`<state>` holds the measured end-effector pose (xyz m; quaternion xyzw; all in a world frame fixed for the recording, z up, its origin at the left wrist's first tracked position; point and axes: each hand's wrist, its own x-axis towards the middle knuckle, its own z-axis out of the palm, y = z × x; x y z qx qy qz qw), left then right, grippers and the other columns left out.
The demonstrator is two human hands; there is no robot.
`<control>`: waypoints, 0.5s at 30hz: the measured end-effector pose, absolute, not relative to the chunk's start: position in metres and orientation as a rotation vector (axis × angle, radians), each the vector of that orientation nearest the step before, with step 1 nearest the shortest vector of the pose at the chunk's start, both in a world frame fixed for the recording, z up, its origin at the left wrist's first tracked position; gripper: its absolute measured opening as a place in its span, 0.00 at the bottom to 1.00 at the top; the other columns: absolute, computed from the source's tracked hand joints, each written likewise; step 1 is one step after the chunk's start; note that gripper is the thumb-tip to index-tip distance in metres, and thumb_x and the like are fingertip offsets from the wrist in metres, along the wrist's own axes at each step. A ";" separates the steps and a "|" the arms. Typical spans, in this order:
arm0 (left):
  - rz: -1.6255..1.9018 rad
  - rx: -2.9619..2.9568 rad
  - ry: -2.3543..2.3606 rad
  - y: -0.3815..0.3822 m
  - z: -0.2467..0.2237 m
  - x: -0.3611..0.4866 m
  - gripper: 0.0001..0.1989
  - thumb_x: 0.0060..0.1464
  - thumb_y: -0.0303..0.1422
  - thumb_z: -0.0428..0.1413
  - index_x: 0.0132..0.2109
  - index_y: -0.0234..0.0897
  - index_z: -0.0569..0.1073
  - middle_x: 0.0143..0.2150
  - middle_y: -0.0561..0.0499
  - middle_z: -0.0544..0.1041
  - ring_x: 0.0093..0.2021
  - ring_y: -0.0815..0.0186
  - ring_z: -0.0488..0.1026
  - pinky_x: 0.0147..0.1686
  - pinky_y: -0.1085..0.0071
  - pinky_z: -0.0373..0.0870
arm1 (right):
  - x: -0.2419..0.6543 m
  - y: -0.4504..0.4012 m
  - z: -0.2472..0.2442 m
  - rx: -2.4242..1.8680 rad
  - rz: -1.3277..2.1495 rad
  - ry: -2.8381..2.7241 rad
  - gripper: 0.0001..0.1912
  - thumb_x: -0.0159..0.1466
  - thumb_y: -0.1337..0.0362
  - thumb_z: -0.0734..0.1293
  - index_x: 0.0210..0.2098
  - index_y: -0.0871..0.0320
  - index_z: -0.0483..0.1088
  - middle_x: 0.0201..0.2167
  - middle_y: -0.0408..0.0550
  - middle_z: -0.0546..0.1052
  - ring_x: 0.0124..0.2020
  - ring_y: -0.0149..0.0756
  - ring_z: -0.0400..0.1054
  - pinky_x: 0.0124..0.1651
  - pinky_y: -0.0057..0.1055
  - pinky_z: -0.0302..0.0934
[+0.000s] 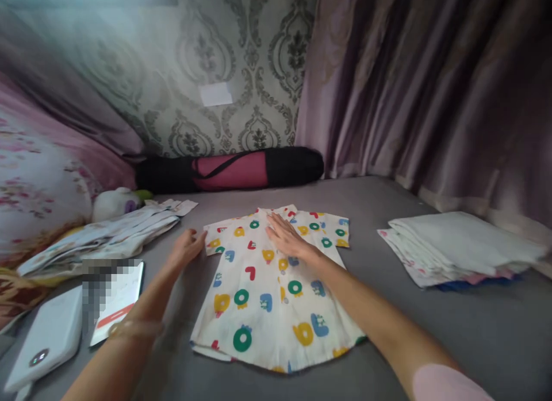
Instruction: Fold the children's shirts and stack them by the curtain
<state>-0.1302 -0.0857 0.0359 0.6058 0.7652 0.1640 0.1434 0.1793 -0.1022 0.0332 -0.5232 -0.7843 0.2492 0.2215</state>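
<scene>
A small white short-sleeved shirt with colourful letter and number prints lies spread out on the grey sheet, its collar toward the wall. My right hand rests flat on the upper front of the shirt, just below the collar, fingers stretched out. At the tip of the left-side sleeve is my left hand, its fingers curled together at the sleeve's edge. Whether they pinch the cloth is hard to make out.
Folded white cloths are stacked at the right. Flat clothes and a plush toy lie at the left, above a phone and a white device. A black and red bag lies along the wall.
</scene>
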 end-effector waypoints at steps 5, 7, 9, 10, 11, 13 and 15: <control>0.299 1.858 1.934 -0.184 0.038 -0.134 0.28 0.51 0.57 0.44 0.36 0.37 0.73 0.27 0.48 0.76 0.30 0.58 0.73 0.30 0.68 0.64 | 0.278 -0.185 0.025 -1.506 0.525 -2.038 0.28 0.66 0.53 0.56 0.62 0.60 0.60 0.64 0.57 0.61 0.65 0.43 0.53 0.64 0.39 0.48; 0.206 1.802 1.876 -0.217 0.040 -0.122 0.31 0.50 0.60 0.42 0.33 0.38 0.73 0.25 0.50 0.74 0.29 0.59 0.72 0.28 0.69 0.63 | 0.307 -0.210 0.022 -1.656 0.554 -1.866 0.23 0.66 0.56 0.56 0.56 0.61 0.64 0.54 0.58 0.71 0.54 0.42 0.66 0.55 0.37 0.58; 0.190 1.797 1.890 -0.241 0.040 -0.108 0.32 0.49 0.62 0.41 0.31 0.38 0.73 0.25 0.49 0.74 0.29 0.59 0.71 0.29 0.68 0.63 | 0.323 -0.232 0.022 -1.819 0.621 -1.744 0.18 0.66 0.58 0.55 0.46 0.60 0.70 0.40 0.54 0.78 0.41 0.40 0.72 0.43 0.33 0.62; 0.209 1.820 1.909 -0.249 0.040 -0.102 0.32 0.49 0.62 0.42 0.30 0.38 0.72 0.26 0.49 0.74 0.30 0.59 0.71 0.30 0.68 0.64 | 0.326 -0.242 0.023 -1.893 0.637 -1.724 0.18 0.67 0.57 0.54 0.40 0.60 0.71 0.34 0.52 0.78 0.35 0.38 0.72 0.38 0.31 0.61; 0.235 1.854 1.930 -0.254 0.038 -0.098 0.32 0.48 0.63 0.42 0.29 0.38 0.72 0.26 0.48 0.74 0.30 0.59 0.71 0.31 0.67 0.64 | 0.327 -0.251 0.025 -1.957 0.628 -1.726 0.18 0.67 0.56 0.54 0.34 0.59 0.71 0.29 0.50 0.77 0.31 0.37 0.70 0.34 0.30 0.59; 0.288 1.927 1.950 -0.260 0.033 -0.097 0.33 0.47 0.64 0.43 0.27 0.38 0.72 0.27 0.47 0.73 0.31 0.58 0.70 0.32 0.66 0.65 | 0.321 -0.269 0.030 -2.064 0.564 -1.740 0.20 0.67 0.53 0.55 0.27 0.58 0.69 0.25 0.47 0.75 0.27 0.35 0.67 0.29 0.29 0.53; 0.320 1.970 1.957 -0.262 0.026 -0.101 0.33 0.45 0.64 0.44 0.27 0.38 0.72 0.27 0.46 0.72 0.31 0.57 0.70 0.33 0.65 0.65 | 0.310 -0.283 0.033 -2.137 0.487 -1.717 0.19 0.66 0.52 0.57 0.26 0.57 0.67 0.24 0.47 0.75 0.26 0.34 0.65 0.28 0.28 0.49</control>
